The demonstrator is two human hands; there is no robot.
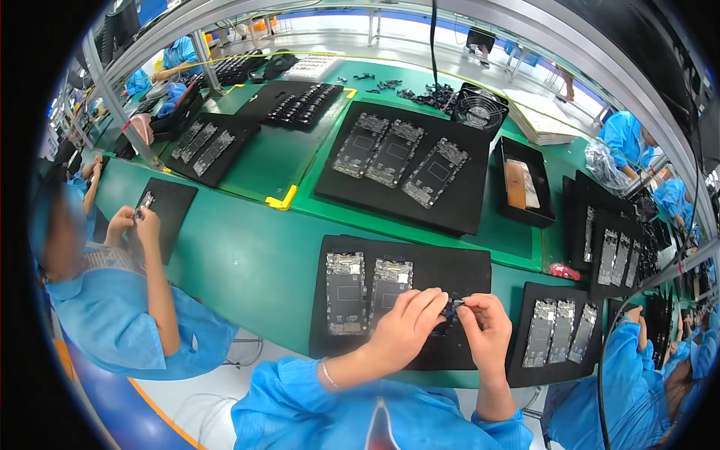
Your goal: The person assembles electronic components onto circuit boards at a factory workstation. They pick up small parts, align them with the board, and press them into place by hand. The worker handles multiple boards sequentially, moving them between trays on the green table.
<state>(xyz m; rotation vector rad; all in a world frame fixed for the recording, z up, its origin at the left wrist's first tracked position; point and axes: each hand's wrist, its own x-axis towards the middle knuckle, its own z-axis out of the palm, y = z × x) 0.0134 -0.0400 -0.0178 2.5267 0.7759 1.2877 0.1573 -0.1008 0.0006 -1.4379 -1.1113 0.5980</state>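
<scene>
Over a black foam mat [457,266] in front of me, both hands are held close together. Between their fingertips is a small dark part [451,307], too small and too covered to name. My left hand [405,328] has its fingers bent and closed on one side of it. From the other side, my right hand [487,330] pinches it between thumb and forefinger. Two long dark circuit boards lie on the mat: one [345,296] at its left end, the other [390,281] partly behind my left hand. Whatever lies under my hands is mostly hidden.
Beyond the mat, a black pad [472,206] carries three circuit boards [435,172]. Right of it stand a black tray [540,214] and a fan [480,111]. More boards [553,330] lie at right. Co-workers in blue [127,315] sit on both sides. A metal frame [300,9] runs overhead.
</scene>
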